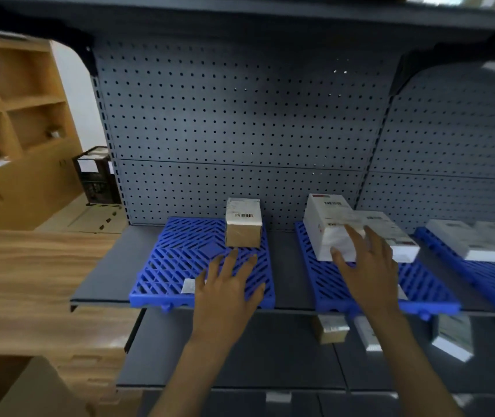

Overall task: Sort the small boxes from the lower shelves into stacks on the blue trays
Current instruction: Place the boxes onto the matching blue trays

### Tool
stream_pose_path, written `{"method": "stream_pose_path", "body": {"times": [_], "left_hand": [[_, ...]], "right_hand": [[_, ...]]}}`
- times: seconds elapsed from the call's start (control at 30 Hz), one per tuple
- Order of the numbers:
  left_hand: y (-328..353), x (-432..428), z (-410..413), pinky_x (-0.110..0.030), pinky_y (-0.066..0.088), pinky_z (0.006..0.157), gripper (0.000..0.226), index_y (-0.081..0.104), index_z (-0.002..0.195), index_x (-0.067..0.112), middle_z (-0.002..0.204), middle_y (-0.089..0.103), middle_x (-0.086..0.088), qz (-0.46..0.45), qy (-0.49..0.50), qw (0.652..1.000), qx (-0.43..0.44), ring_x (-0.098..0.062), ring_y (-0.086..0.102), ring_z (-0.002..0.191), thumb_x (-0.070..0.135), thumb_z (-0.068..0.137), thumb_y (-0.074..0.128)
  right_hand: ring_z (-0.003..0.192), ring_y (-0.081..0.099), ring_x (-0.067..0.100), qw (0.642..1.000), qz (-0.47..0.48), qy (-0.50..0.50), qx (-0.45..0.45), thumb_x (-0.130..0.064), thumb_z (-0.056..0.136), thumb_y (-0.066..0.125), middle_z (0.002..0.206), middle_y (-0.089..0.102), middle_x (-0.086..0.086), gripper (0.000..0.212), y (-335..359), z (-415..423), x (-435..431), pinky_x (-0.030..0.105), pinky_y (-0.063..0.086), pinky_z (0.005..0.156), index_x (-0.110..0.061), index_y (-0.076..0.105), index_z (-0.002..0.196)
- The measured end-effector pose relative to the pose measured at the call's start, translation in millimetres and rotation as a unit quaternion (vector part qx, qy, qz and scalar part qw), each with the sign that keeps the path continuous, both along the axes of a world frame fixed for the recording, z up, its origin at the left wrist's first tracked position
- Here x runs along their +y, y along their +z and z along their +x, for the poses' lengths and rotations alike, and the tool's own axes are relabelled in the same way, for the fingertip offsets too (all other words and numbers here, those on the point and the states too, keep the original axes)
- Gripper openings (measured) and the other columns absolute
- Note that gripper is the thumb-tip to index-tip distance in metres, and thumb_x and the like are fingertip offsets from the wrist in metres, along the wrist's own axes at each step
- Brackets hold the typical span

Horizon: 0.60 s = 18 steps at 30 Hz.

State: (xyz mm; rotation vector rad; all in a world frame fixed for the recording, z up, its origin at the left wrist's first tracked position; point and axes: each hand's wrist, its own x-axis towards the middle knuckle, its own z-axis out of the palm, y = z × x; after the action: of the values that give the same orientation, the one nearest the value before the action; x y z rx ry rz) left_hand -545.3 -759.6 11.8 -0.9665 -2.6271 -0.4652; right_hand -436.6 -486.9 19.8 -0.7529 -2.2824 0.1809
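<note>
Head view. A grey metal shelf unit with a perforated back panel (240, 115) carries three blue slatted trays side by side on one shelf board (104, 272).

The left blue tray (180, 251) holds one brown cardboard box (243, 225) with a white barcode label, standing upright at the tray's rear right corner. The left hand (228, 293) lies palm down above the front of this tray. Its fingers are straight and spread and hold nothing, with the fingertips just short of the brown box.

The middle blue tray (421, 284) holds a tall white box (321, 218) at its rear left and a flat white box (396, 239) just beside it on the right. The right hand (369, 266) reaches over these two, fingers extended and spread against their front faces. They are not curled round either box, and motion blur hides which box they touch.

The right blue tray (487, 275) bears further white boxes (466, 239), which are blurred.

On the lower shelf (240, 350) beneath the middle tray sit a small brown box (329, 329) and, to its right, two white cartons (366, 334), well apart from both hands.

Left of the unit stand a wooden cabinet (14, 100) and a black crate (95, 179).
</note>
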Motion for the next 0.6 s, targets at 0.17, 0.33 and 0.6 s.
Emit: {"method": "stream_pose_path", "body": {"times": [0.17, 0.33, 0.6], "left_hand": [[-23.1, -20.2, 32.0, -0.054, 0.044, 0.108, 0.057, 0.044, 0.151, 0.038, 0.159, 0.039, 0.002, 0.012, -0.036, 0.999, -0.015, -0.029, 0.037, 0.145, 0.06, 0.098, 0.049], [-48.9, -25.7, 74.7, -0.05, 0.046, 0.107, 0.054, 0.047, 0.148, 0.038, 0.157, 0.041, 0.005, 0.021, -0.07, 0.996, -0.046, -0.024, 0.039, 0.144, 0.059, 0.098, 0.05], [-71.0, 5.2, 144.2, -0.045, 0.032, 0.117, 0.057, 0.026, 0.157, 0.044, 0.167, 0.019, 0.009, -0.037, -0.115, 0.988, -0.097, -0.019, 0.02, 0.152, 0.06, 0.103, 0.035]], "right_hand": [[0.137, 0.042, 0.039, 0.999, 0.01, -0.002, -0.037, -0.042, 0.093, 0.067, 0.151, 0.045, 0.012, 0.059, -27.2, 68.1, -33.2, 0.061, 0.048, 0.1, -0.026, 0.05, 0.147], [0.126, 0.053, 0.037, 0.996, -0.002, -0.018, -0.09, -0.037, 0.088, 0.072, 0.138, 0.056, 0.005, 0.047, -57.7, 134.4, -62.1, 0.057, 0.054, 0.091, -0.026, 0.062, 0.132], [0.106, 0.063, 0.032, 0.989, -0.064, -0.049, -0.127, -0.027, 0.077, 0.084, 0.123, 0.064, -0.002, 0.045, -96.5, 222.6, -68.8, 0.046, 0.058, 0.079, -0.03, 0.068, 0.119]]}}
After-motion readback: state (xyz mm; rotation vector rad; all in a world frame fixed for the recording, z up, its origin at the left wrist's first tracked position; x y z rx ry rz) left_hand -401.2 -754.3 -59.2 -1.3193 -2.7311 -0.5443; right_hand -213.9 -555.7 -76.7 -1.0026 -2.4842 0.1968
